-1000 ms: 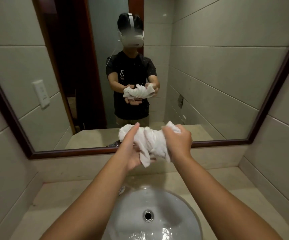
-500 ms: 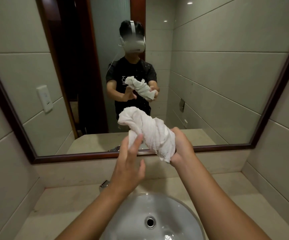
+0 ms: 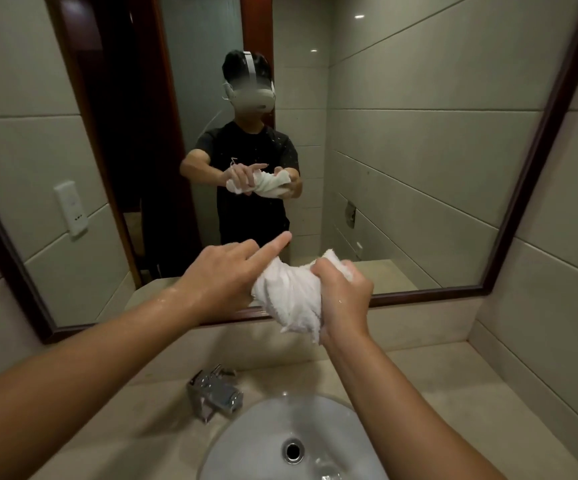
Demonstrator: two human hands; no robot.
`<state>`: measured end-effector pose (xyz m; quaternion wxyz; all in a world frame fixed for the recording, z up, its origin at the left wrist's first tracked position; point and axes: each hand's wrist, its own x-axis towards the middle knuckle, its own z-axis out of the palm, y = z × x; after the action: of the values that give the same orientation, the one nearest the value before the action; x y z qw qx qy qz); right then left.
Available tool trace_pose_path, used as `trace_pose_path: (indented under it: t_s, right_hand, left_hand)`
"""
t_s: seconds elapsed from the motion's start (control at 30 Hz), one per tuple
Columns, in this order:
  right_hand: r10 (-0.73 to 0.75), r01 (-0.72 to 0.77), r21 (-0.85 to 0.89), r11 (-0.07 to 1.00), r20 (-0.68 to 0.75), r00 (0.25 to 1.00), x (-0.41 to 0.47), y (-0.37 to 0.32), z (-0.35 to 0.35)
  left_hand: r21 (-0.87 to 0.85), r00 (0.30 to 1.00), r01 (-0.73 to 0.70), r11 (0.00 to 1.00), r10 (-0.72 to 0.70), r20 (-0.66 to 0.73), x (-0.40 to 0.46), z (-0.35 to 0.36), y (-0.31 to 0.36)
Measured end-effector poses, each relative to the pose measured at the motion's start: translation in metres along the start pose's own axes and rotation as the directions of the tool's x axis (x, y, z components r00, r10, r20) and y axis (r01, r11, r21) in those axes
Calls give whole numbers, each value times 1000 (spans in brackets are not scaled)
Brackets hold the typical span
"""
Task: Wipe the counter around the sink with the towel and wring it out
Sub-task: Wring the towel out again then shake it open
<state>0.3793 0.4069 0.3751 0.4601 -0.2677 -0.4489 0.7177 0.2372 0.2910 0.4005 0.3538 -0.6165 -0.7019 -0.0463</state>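
My left hand (image 3: 223, 277) grips the nine o'clock end of the white towel (image 3: 289, 299), index finger sticking out straight toward one o'clock. I see the towel bunched in the air, above the desk (image 3: 453, 393) and sink (image 3: 266, 441). My right hand (image 3: 344, 297) clenches its three o'clock end

Both hands, left (image 3: 221, 275) and right (image 3: 344, 299), grip together, left forefinger extended.
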Motion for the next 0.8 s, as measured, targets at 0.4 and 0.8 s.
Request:
trace_pose_path:
  t_s: [0.4, 0.8]
  right_hand:
    - [-800, 902, -395, 173, 479, 363, 1, -49, 19]
    - [-677, 971, -236, -47, 722, 143, 43, -40, 19]
  left_hand:
    - [-866, 829, 500, 1, -291, 478, -7, 2, 62]
    - [-770, 809, 447, -455, -161, 565, 6, 56, 73]
